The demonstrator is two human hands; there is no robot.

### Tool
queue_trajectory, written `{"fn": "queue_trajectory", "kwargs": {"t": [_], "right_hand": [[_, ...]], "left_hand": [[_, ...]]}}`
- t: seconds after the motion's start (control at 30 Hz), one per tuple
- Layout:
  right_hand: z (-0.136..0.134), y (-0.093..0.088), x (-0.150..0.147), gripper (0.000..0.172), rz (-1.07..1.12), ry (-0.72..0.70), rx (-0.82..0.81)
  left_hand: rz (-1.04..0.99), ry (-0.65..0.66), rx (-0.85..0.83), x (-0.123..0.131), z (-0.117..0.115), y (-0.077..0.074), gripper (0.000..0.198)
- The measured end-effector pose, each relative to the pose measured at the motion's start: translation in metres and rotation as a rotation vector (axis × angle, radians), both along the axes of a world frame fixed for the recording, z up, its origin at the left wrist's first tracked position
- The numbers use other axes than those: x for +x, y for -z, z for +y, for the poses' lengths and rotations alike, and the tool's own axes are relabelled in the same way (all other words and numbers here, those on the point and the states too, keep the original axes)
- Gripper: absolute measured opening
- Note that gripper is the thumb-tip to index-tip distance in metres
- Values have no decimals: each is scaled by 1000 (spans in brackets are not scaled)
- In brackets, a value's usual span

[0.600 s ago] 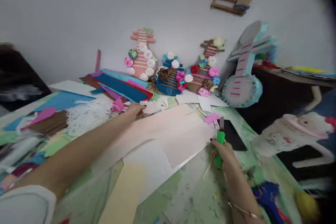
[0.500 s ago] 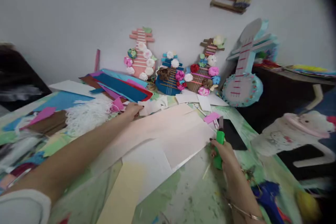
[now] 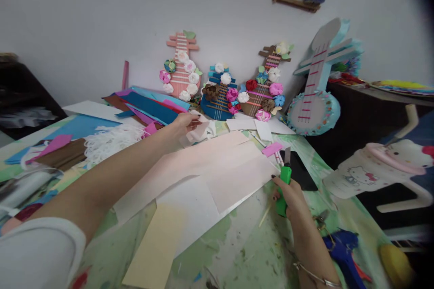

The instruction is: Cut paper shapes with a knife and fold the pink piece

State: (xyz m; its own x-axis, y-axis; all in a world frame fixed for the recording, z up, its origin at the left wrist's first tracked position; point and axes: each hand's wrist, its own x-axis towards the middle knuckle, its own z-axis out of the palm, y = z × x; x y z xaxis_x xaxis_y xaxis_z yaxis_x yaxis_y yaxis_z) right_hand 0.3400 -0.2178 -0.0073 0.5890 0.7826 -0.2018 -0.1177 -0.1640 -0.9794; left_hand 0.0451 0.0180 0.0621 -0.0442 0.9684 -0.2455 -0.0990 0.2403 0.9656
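Observation:
My right hand [image 3: 290, 192] is wrapped round a green utility knife [image 3: 284, 189], its blade extended and pointing up and away from me. My left hand [image 3: 186, 124] reaches to the far side of the table, fingers pinched on a small pale pink piece of paper [image 3: 197, 132]. White paper scraps lie right beside that piece. Between my hands spreads a large pale pink sheet [image 3: 233, 162], partly overlapping a white sheet [image 3: 193, 207]. A cream paper piece [image 3: 152, 246] rests on the white sheet's near left side.
Paper-flowered guitar shapes [image 3: 217, 99] lean along the wall. Coloured sheets [image 3: 145, 104] and white string [image 3: 113, 146] lie at left. To the right are a black flat object [image 3: 301, 174], a Hello Kitty cup [image 3: 364, 171], a blue glue gun [image 3: 344, 248] and a yellow round object [image 3: 395, 264].
My left hand has moved right and slightly farther away, and now lifts a small pale pink piece. The right hand stays nearly in place with the utility knife.

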Motion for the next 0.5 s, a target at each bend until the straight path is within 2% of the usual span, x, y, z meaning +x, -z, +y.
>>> {"fn": "queue_trajectory", "kwargs": {"t": [0.1, 0.17, 0.37, 0.5], "right_hand": [[-1, -3, -1, 36, -12, 7, 10], [-2, -6, -3, 36, -15, 4, 11], [-3, -8, -5, 40, -18, -26, -11], [-3, -6, -4, 43, -18, -33, 2]], "left_hand": [[-25, 13, 61, 3, 3, -8, 30], [0, 11, 63, -5, 0, -4, 31], [224, -9, -134, -34, -17, 34, 33], [344, -2, -214, -43, -24, 48, 34]]}}
